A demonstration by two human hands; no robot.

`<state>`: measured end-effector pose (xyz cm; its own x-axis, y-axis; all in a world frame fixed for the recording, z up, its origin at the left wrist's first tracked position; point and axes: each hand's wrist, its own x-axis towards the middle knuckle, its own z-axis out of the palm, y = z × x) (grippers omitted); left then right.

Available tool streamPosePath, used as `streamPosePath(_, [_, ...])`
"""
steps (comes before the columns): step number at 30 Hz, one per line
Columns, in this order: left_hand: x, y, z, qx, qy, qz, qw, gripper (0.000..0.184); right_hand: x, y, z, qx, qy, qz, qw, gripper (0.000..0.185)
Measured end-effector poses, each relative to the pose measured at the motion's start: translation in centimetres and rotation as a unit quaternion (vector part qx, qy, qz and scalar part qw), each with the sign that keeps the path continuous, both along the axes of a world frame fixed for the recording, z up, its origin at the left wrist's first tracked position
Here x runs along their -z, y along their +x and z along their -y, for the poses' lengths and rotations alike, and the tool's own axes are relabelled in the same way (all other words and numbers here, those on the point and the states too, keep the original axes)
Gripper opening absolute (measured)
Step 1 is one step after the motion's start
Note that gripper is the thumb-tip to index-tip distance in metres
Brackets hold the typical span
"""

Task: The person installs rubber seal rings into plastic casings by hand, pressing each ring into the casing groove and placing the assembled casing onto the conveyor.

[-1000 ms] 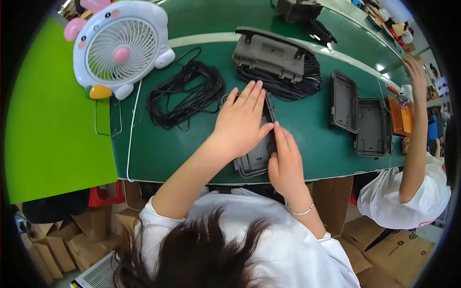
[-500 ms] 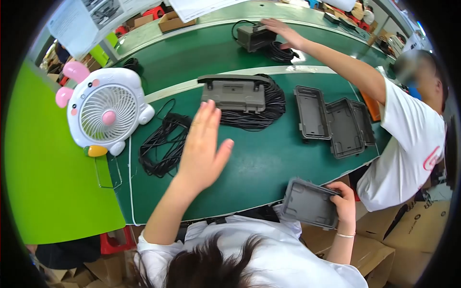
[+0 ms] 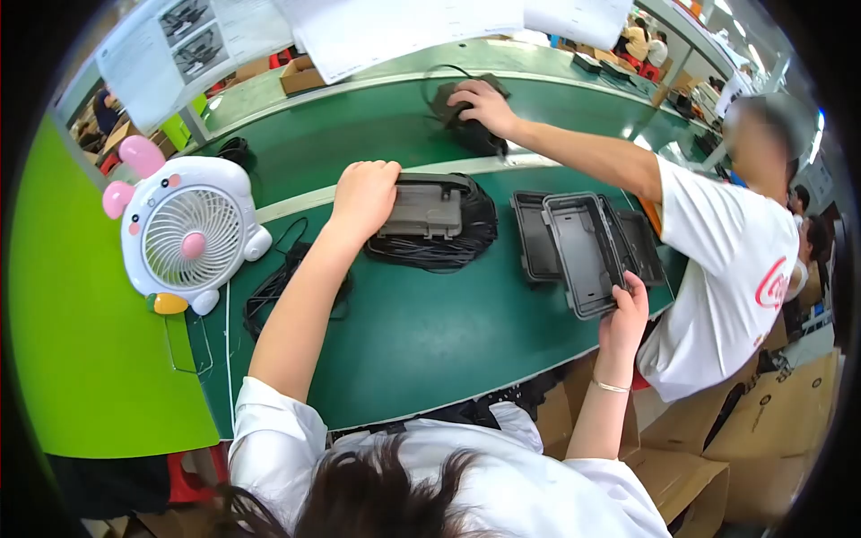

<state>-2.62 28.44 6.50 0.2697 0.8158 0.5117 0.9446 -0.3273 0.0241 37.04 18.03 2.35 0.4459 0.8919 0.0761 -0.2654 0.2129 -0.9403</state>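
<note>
My left hand (image 3: pixel 368 193) is closed over the left end of a grey plastic box (image 3: pixel 421 211), which rests on a coil of black cable (image 3: pixel 471 238) on the green table. In my right hand (image 3: pixel 625 314) is an open grey box half (image 3: pixel 578 251), gripped by its lower right edge and tilted. It hangs over other open grey box halves (image 3: pixel 531 238) lying on the table and partly covers them. Left of the cabled box lies a looser bundle of black cable (image 3: pixel 260 300), partly hidden by my left forearm.
A co-worker's hand (image 3: pixel 484 106) reaches across to a blurred dark box with cable (image 3: pixel 471 130) at the back. A white fan with pink ears (image 3: pixel 193 224) stands at the left on a bright green surface (image 3: pixel 99 359). Papers (image 3: pixel 404 31) hang overhead; cardboard boxes (image 3: pixel 762 430) stand below right.
My left hand has come down onto the cabled box. My right hand has raised its box half over the others. The co-worker's hand has shifted left with the dark box.
</note>
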Motion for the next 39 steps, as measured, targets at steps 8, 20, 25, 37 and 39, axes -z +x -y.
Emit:
streamPosePath(8, [-5.0,-0.8,13.3,-0.064,0.031,0.279,0.958,0.016,-2.6,-6.7,3.1,0.046,0.182,0.435,0.881,0.040])
streamPosePath(20, [3.1,-4.0,29.1,0.272,-0.503,0.370,0.732,0.033,-6.6,-18.6,3.2,-0.705,0.172,0.437,0.531,0.047])
streamPosePath(25, [0.6,-10.4,30.4,0.164,-0.368,0.600,0.692,0.038,-3.8,-24.2,5.7,-0.648,0.299,0.545,0.440,0.040])
streamPosePath(37, [3.9,-1.3,27.1,0.041,-0.209,0.282,0.935,0.053,-3.7,-35.1,-3.4,-0.382,0.286,0.603,0.639,0.021])
streamPosePath(39, [3.6,-0.9,27.2,0.047,-0.188,0.283,0.939,0.052,-0.7,-36.3,-5.3,-0.371,0.263,0.634,0.625,0.022])
